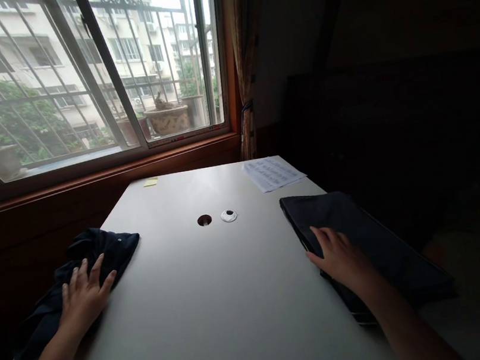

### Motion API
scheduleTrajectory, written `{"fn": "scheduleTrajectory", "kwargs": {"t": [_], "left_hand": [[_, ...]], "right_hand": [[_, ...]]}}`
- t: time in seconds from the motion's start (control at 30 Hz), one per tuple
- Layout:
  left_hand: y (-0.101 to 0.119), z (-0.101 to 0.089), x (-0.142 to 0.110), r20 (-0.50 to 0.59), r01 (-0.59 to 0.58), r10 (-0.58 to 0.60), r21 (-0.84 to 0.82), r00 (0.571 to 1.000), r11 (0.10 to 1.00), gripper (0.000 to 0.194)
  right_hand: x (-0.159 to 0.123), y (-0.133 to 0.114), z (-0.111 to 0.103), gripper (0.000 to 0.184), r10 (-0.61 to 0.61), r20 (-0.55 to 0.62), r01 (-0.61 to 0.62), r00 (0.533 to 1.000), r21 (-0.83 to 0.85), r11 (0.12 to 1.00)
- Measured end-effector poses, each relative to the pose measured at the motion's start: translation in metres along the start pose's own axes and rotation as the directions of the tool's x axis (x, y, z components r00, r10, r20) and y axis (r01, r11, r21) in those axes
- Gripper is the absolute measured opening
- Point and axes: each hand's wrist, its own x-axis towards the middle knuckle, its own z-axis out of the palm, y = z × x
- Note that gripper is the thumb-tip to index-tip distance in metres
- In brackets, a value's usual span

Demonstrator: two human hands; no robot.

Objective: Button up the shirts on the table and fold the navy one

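Note:
On the left edge of the white table lies a crumpled dark navy garment (118, 244) with a small button-like dot near its corner. My left hand (84, 292) rests on it with the fingers spread. A flat, neatly folded dark garment (380, 243) lies along the table's right side, partly over the edge. My right hand (339, 254) lies on its left part, fingers stretched out and thumb apart at the garment's edge. Neither hand grips anything. The exact kind of each garment cannot be made out.
The white table (221, 297) stretches toward a barred window (135, 57). Printed papers (273, 173) lie at its far right corner, a yellow sticky note (151, 182) at the far left. Mid-table are a round hole (204, 221) and a round cap (228, 216). A curtain (244, 71) hangs beyond.

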Motion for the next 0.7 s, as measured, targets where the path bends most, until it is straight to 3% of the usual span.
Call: {"fn": "scheduleTrajectory", "kwargs": {"t": [0.07,0.17,0.3,0.5,0.7], "left_hand": [[0.002,-0.007,-0.002,-0.037,-0.019,0.016,-0.079,0.999,0.997,0.068],[0.014,-0.017,-0.006,-0.188,-0.126,0.092,-0.173,0.978,0.977,0.059],[0.05,-0.028,-0.011,-0.325,-0.3,0.21,-0.257,0.922,0.919,0.045],[0.126,-0.036,-0.022,-0.26,-0.548,0.483,-0.337,0.836,0.766,0.029],[0.185,-0.025,-0.044,-0.157,-0.657,0.664,-0.423,0.731,0.624,0.021]], "right_hand": [[-0.009,0.01,0.003,0.054,0.022,0.004,-0.022,1.0,-0.037,0.999],[-0.016,0.02,0.001,0.045,0.04,-0.029,-0.041,0.999,-0.039,0.998],[-0.015,0.024,-0.008,0.029,0.049,-0.057,-0.052,0.997,-0.067,0.996],[-0.012,0.01,-0.022,0.027,0.036,-0.011,-0.037,0.999,-0.111,0.993],[-0.025,-0.003,-0.02,0.024,0.039,-0.024,-0.042,0.999,-0.17,0.984]]}}
